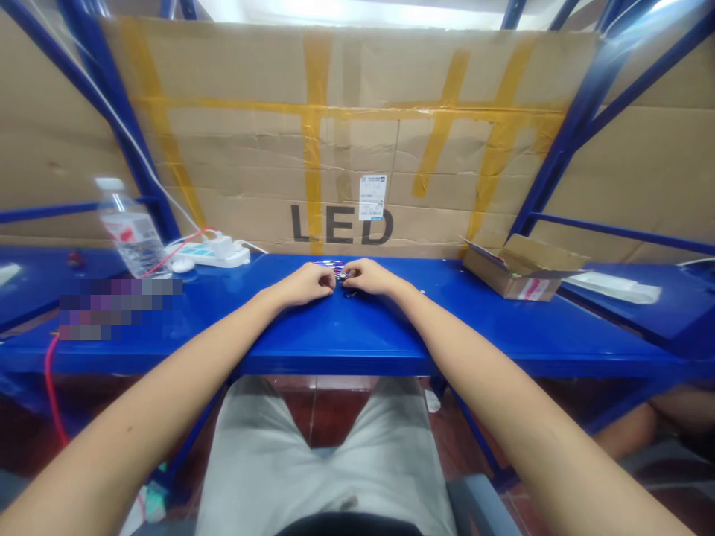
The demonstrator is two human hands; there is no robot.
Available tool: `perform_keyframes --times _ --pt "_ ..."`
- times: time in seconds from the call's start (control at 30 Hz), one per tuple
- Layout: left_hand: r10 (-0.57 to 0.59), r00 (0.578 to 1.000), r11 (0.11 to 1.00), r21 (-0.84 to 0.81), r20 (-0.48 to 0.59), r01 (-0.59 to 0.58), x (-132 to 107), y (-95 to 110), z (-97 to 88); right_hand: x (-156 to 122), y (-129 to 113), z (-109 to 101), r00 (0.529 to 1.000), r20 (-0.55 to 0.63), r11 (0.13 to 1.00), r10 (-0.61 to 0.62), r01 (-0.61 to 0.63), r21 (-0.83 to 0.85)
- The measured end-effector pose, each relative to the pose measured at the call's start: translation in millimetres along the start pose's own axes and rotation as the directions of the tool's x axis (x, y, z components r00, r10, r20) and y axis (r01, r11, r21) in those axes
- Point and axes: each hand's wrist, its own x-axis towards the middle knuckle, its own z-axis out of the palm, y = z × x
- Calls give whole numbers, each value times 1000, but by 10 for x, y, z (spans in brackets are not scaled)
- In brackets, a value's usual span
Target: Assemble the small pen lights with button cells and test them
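Note:
Near the far edge of the blue table, my left hand [311, 284] has its fingers curled together, thumb against fingertips. Facing it almost tip to tip, my right hand [369, 276] pinches a small shiny silvery piece [342, 277]; its kind is too small to make out. Whatever my left fingers hold is hidden. Just behind the fingers lie several thin shiny purple and silver pieces [331, 263]. A small dark loop-like piece [350, 294] rests on the table below my right fingertips.
The blue table [340, 339] ends at a tall cardboard sheet [234, 164]. To the left are a plastic bottle [134, 234], a white power strip [215, 253] and a red cable [53, 387]. An open cardboard box [517, 272] stands right. Another person's limb [631, 432] shows lower right.

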Motion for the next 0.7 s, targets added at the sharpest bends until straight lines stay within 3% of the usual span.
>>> perform_keyframes --times 0.13,0.37,0.47,0.57,0.7 --pt "-1 996 1000 10 88 0 16 -24 -22 14 11 13 1000 -9 1000 -10 10 10" --pt "-20 994 1000 -21 103 22 19 -55 -39 22 34 19 1000 -11 1000 3 -3 21" --pt "6 996 999 -44 -88 -10 10 -21 -19 21 24 15 1000 1 1000 12 -12 12" --pt "77 942 996 -20 -327 -88 6 40 -1 19 8 19 1000 3 1000 15 -15 16" --pt "114 926 990 -37 -359 -136 12 96 29 8 -23 26 1000 28 999 -7 6 54"
